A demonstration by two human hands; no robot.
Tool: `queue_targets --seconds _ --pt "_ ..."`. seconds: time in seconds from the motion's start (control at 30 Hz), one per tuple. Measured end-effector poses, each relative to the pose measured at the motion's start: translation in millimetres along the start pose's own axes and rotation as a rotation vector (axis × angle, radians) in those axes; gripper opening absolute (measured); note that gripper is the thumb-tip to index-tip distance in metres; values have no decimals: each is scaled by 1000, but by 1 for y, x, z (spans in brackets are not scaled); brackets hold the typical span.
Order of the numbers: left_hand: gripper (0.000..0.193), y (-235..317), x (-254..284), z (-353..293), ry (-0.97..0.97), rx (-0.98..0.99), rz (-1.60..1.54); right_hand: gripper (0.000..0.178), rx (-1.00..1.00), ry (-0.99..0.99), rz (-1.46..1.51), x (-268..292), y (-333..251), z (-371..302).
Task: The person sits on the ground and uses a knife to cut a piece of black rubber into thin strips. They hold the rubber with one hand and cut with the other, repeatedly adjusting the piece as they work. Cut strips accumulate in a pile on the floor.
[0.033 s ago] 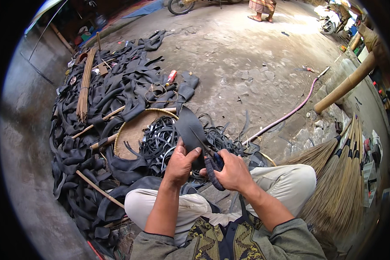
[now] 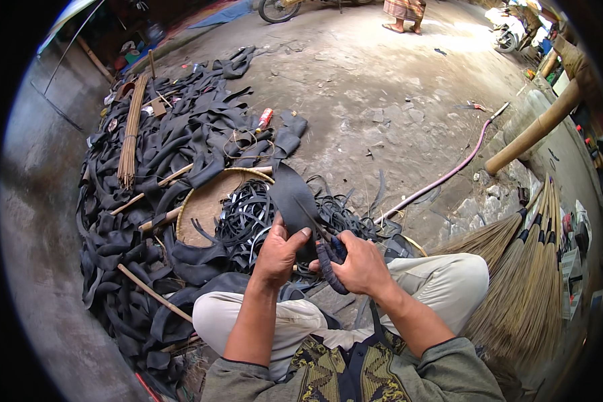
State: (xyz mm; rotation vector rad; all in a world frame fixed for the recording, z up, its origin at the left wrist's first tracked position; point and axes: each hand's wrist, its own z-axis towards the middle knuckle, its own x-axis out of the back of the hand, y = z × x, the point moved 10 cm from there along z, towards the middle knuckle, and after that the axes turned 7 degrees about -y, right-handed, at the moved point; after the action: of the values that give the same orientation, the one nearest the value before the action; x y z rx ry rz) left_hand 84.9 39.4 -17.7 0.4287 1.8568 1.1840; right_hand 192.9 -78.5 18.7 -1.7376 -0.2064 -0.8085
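Note:
A curved piece of black rubber sheet [image 2: 293, 192] stands up in front of me, its lower end pinched between the thumb and fingers of my left hand [image 2: 278, 253]. My right hand [image 2: 361, 263] is closed around the dark, wrapped handles of a pair of scissors [image 2: 331, 268]. The scissor blades reach up to the rubber's right side; how far they are apart is hard to make out. Just beyond my hands lies a tangled heap of thin black rubber strips [image 2: 242, 213] on a round board [image 2: 195, 226] with a yellowish rim.
Black rubber scraps [image 2: 174, 144] cover the ground on my left, with a bundle of thin sticks [image 2: 134, 130] on top. Grass brooms [image 2: 522, 288] lean at right, near a bamboo pole [image 2: 532, 130]. A pink hose [image 2: 448, 173] crosses the ground. A person's legs [image 2: 404, 15] show far off.
The rubber sheet's upper part has tilted very slightly to the left. Both hands keep their hold and place.

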Motion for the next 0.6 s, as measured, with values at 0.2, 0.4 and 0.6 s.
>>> queue_targets --seconds 0.2,0.4,0.6 --pt "52 10 10 5 51 -56 -140 65 -68 -105 -1 -16 12 -3" --pt "49 7 10 2 51 -42 -46 68 201 162 -112 -1 -13 -1" --pt "48 -1 5 4 56 -10 0 71 -33 -15 -36 -6 11 1"
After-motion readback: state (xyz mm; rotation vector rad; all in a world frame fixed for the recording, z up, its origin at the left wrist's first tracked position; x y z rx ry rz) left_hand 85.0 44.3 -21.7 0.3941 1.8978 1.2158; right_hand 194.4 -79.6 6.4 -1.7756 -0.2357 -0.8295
